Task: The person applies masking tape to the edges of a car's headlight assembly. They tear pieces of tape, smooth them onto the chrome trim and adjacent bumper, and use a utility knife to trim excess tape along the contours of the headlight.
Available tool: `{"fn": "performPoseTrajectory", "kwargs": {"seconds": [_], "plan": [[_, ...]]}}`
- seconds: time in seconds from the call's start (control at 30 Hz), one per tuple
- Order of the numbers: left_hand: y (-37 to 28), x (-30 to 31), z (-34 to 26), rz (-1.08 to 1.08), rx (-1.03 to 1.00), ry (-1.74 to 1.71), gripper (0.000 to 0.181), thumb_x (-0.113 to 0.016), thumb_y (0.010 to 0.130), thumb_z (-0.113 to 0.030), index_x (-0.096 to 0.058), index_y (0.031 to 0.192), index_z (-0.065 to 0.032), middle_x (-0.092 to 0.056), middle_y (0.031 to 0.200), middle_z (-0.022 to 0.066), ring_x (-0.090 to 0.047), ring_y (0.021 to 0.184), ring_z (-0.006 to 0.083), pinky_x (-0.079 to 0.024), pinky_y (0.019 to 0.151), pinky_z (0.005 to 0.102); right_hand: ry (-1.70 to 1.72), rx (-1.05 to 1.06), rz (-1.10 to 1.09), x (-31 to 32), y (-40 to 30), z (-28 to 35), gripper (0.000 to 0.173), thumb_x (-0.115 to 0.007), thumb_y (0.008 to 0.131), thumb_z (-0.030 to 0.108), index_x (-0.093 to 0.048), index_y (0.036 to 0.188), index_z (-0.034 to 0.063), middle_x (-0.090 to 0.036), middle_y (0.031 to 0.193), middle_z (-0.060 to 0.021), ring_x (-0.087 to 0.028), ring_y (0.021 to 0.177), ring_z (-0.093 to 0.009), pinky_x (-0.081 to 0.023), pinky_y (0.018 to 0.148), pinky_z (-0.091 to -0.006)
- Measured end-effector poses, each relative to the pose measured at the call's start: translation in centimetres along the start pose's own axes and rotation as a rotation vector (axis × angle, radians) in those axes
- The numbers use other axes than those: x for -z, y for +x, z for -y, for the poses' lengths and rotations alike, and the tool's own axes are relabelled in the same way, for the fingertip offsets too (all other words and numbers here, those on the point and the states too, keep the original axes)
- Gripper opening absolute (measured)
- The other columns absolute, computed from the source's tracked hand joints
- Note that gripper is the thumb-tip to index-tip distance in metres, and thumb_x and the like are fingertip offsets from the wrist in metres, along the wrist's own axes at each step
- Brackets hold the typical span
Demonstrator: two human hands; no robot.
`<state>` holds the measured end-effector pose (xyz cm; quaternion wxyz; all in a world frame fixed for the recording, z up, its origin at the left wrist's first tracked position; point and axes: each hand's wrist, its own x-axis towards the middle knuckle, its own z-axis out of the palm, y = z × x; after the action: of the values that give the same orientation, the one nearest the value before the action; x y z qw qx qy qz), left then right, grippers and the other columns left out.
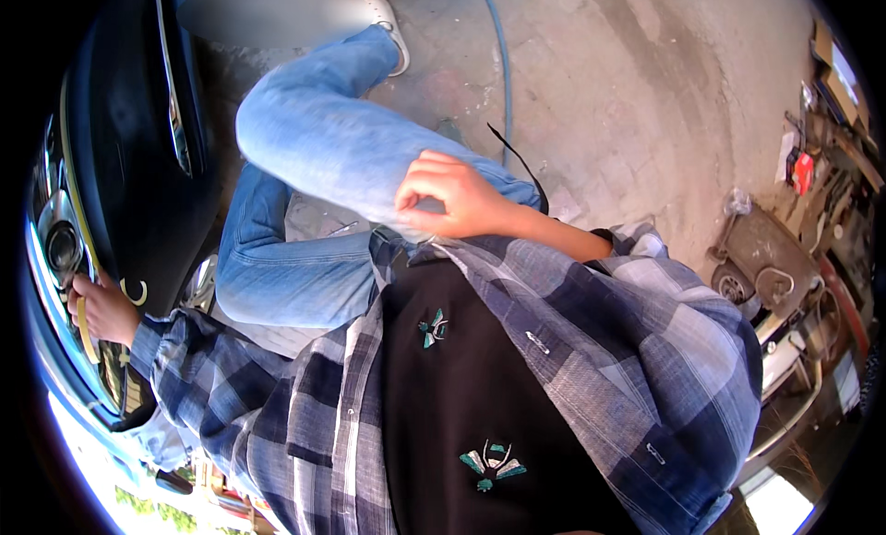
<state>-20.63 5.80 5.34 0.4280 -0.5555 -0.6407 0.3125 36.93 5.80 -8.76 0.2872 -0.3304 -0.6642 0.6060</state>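
At the far left, my left hand (104,310) is at the edge of a dark car's headlight (64,244), its fingers closed on yellow masking tape (83,327). A line of this tape (73,168) runs along the border between the headlight and the dark body panel (131,189). Close to the hand, a pale curl of tape (138,293) hangs against the panel. My right hand (443,196) rests on my raised thigh, its fingers loosely curled and a gap inside the thumb. Nothing shows in it.
The car's chrome trim (173,85) rises at upper left. A blue hose (502,50) crosses the concrete floor (588,119). On the right stand a wheeled metal device (768,258) and a heap of scrap and parts (824,216). Part of the top left is blurred.
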Motion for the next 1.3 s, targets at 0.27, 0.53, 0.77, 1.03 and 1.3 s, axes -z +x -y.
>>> {"fn": "performPoseTrajectory", "kwargs": {"seconds": [0.27, 0.53, 0.77, 1.03, 1.3], "plan": [[-0.2, -1.7, -0.1, 0.114, 0.101, -0.012, 0.032, -0.069, 0.089, -0.043, -0.057, 0.098, -0.015, -0.068, 0.086, 0.0084, -0.065, 0.086, 0.029, -0.048, 0.068, 0.044, -0.121, 0.122, 0.058, -1.3, -3.6, -1.9, 0.018, -0.074, 0.08, 0.019, -0.063, 0.091, 0.0109, -0.063, 0.091, -0.0015, -0.057, 0.09, -0.023, -0.048, 0.08, -0.0351], [3.5, -3.0, -3.2, -0.138, 0.22, -0.773, 0.037, -0.064, 0.091, -0.046, -0.071, 0.091, -0.0092, -0.068, 0.084, 0.0116, -0.065, 0.084, 0.0321, -0.049, 0.075, 0.0462, -0.256, -0.055, -0.252, 1.3, -13.2, 2.1, 0.021, -0.073, 0.083, 0.026, -0.062, 0.093, 0.0114, -0.063, 0.097, -0.0021, -0.058, 0.097, -0.025, -0.048, 0.084, -0.0367], [15.4, -0.7, -13.3, -0.225, 0.123, -1.2, 0.031, -0.073, 0.088, -0.032, -0.067, 0.086, -0.0018, -0.067, 0.081, 0.0108, -0.06, 0.074, 0.026, -0.048, 0.071, 0.0384, -0.135, -0.202, -0.665, -1.6, -14.6, -2.5, 0.024, -0.072, 0.087, 0.032, -0.065, 0.095, 0.0103, -0.066, 0.098, -0.0035, -0.059, 0.098, -0.025, -0.048, 0.085, -0.0354], [21.7, 3.7, -20.8, -0.122, -0.005, -1.54, 0.029, -0.076, 0.089, -0.028, -0.065, 0.083, -0.0012, -0.065, 0.077, 0.0066, -0.055, 0.068, 0.016, -0.045, 0.066, 0.0299, 0.107, -0.397, -0.997, -4.7, -15.7, -1.6, 0.015, -0.071, 0.088, 0.024, -0.067, 0.093, 0.0105, -0.067, 0.09, -0.0052, -0.064, 0.09, -0.021, -0.05, 0.078, -0.0318], [10.3, 7.0, -17.5, -0.072, 0.262, -1.821, 0.03, -0.073, 0.091, -0.028, -0.065, 0.083, -0.0008, -0.06, 0.073, 0.0012, -0.048, 0.069, 0.0116, -0.042, 0.068, 0.0268, -0.237, -0.142, -0.643, 2.3, -9.6, -3.0, 0.013, -0.072, 0.087, 0.021, -0.066, 0.091, 0.0098, -0.067, 0.089, -0.0026, -0.064, 0.084, -0.022, -0.051, 0.076, -0.033]]}}
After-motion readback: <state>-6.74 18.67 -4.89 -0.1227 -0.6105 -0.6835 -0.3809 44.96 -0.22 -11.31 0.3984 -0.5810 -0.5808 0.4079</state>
